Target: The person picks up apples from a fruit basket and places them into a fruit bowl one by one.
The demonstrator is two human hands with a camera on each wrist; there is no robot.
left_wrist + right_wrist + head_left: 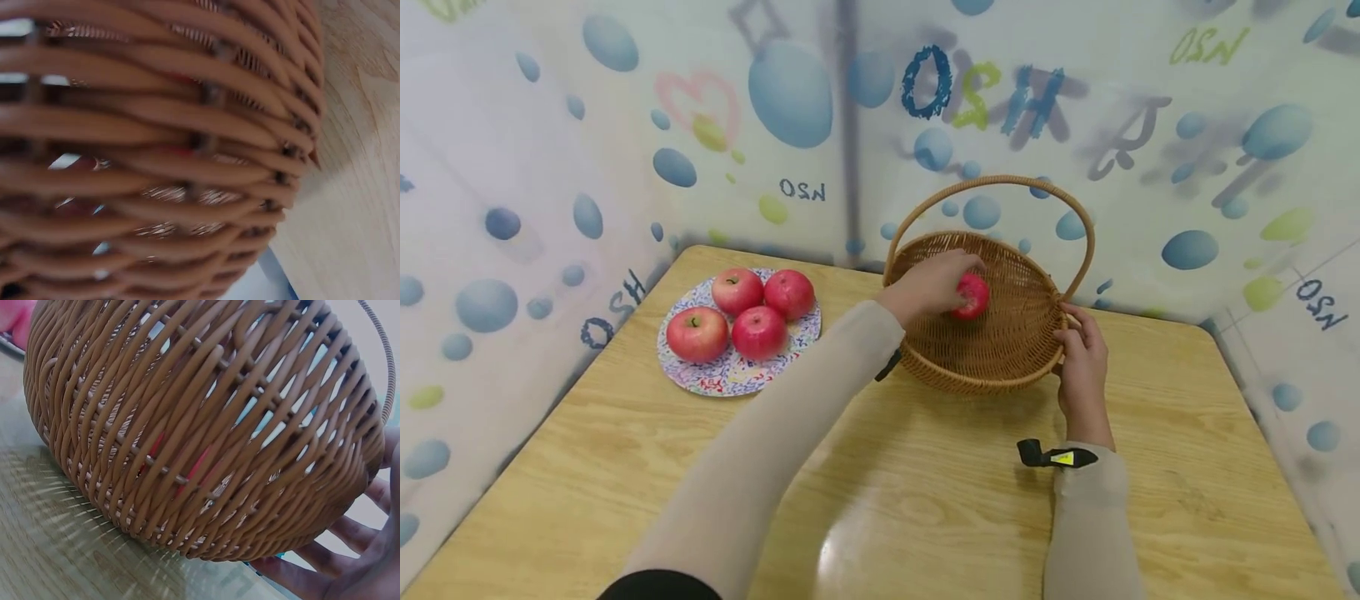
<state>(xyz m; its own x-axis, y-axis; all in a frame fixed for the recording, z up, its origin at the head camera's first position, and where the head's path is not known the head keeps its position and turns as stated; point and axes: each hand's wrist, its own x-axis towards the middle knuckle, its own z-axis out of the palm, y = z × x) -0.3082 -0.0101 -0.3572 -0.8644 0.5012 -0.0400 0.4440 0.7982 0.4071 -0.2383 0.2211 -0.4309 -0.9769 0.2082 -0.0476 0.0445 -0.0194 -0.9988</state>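
Note:
A brown wicker basket with a tall arched handle stands tilted on the table, its opening facing me. My left hand reaches over its left rim and holds a red apple inside. On the right side, my right hand grips the basket's rim; in the right wrist view its fingers lie along the outside of the weave. The woven wall fills most of the left wrist view and hides the left hand there. Bits of red show through the gaps in both wrist views.
Left of the basket, a round patterned plate carries several red apples. The wooden table meets patterned walls at the back and on both sides. My left forearm crosses in front of the plate's right edge.

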